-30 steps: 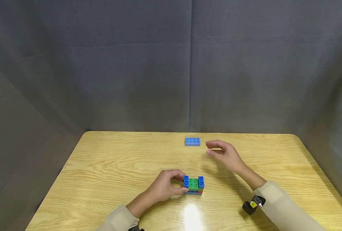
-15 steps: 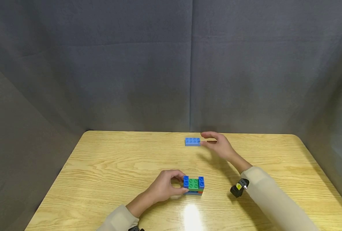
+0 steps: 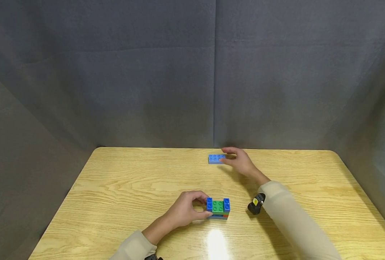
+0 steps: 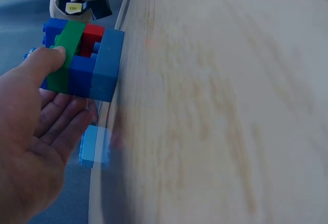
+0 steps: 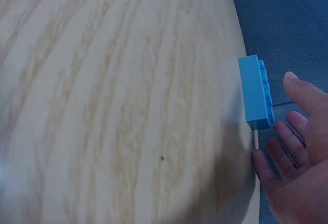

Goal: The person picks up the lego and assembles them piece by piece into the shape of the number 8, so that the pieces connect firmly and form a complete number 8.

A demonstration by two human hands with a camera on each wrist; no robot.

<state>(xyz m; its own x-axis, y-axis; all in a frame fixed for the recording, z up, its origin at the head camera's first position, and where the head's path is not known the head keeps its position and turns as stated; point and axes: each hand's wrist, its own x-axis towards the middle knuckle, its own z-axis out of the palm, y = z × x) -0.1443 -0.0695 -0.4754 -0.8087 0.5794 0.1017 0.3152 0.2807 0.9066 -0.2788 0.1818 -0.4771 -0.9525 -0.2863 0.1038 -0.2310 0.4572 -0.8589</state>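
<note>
My left hand point(image 3: 182, 211) holds a small stack of toy building bricks point(image 3: 217, 207) by its left end, thumb in front and fingers behind. The stack has two blue bricks on top of a green one, with blue, red and lighter blue bricks below, as the left wrist view shows point(image 4: 84, 60). Farther back on the table lies a light blue eight-stud brick point(image 3: 214, 159). My right hand point(image 3: 241, 162) hovers over its right end, thumb and fingers spread apart. In the right wrist view this hand point(image 5: 302, 152) has nothing between its fingers, beside the studded side of the brick point(image 5: 253, 92).
The wooden table point(image 3: 130, 180) ends at a rounded far edge just behind the light blue brick. A dark grey curtain point(image 3: 163, 90) hangs behind it and at both sides. Black wrist devices point(image 3: 256, 204) sit at the cuffs.
My right hand has moved left and slightly away from me, from beside the light blue brick to over its right end. My left hand and the stack have stayed in place.
</note>
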